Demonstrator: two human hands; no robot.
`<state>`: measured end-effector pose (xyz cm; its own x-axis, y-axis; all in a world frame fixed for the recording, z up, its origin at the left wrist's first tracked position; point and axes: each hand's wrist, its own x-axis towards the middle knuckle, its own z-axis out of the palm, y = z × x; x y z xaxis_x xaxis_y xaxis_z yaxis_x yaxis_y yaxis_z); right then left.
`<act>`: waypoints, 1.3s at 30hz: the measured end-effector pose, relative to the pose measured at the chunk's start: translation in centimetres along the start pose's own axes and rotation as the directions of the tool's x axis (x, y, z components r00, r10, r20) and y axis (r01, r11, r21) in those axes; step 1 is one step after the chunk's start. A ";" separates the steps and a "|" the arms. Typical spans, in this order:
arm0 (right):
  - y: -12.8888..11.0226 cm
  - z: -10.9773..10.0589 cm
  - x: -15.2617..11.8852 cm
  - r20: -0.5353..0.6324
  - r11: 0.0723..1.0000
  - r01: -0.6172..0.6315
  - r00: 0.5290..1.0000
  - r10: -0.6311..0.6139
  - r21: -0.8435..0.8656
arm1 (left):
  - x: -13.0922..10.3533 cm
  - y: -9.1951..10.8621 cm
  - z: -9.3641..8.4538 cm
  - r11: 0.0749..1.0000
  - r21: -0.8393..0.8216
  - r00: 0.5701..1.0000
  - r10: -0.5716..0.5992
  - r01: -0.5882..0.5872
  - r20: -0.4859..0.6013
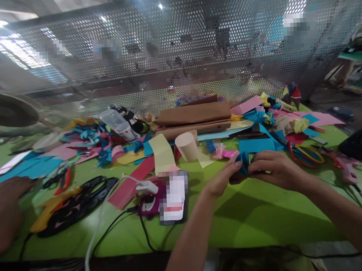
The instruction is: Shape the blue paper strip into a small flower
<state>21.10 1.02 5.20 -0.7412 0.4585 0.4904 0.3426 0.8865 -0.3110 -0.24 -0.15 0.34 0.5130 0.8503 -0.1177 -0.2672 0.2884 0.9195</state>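
Both my hands meet over the right half of the green table (257, 224). Between them is a folded piece of blue paper (244, 162). My left hand (223, 176) is closed on its left side, the thumb pressed against the paper. From the right, my right hand (270, 167) pinches the same piece with bent fingers. Something brown shows under the blue paper, partly hidden by my fingers. Just behind my hands lie a bright pink scrap (225, 152) and a flat blue sheet (256, 145).
A phone (173, 197) and a purple power strip (152, 202) with cables lie left of my arms. Glue guns (56, 209), scissors (304, 154), a beige paper roll (186, 147) and brown paper (195, 113) surround the work area. Another person's hand (8, 207) rests at far left.
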 end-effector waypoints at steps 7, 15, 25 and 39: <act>0.1 0.7 -0.1 -0.041 0.999 0.023 0.999 -0.025 -0.045 | -0.3 0.4 0.5 0.999 -0.032 1.000 -0.021 0.021 -0.001; 0.4 1.3 -0.2 -0.091 0.999 0.006 0.996 -0.009 -0.039 | -0.1 0.2 0.6 0.996 -0.066 0.997 -0.060 0.056 -0.053; 1.1 1.8 -1.5 -0.141 0.978 -0.137 0.977 0.160 0.158 | 0.0 0.1 0.4 0.999 -0.025 0.994 -0.045 0.043 -0.098; 1.0 1.2 -2.1 -0.250 0.790 -0.358 0.813 0.525 0.497 | 0.0 -0.2 0.4 0.992 0.114 0.990 0.074 -0.060 -0.121</act>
<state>22.30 0.85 2.90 -0.2788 0.8542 0.4389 0.2486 0.5056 -0.8262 0.15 -0.33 0.32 0.3895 0.9163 -0.0936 -0.2031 0.1846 0.9616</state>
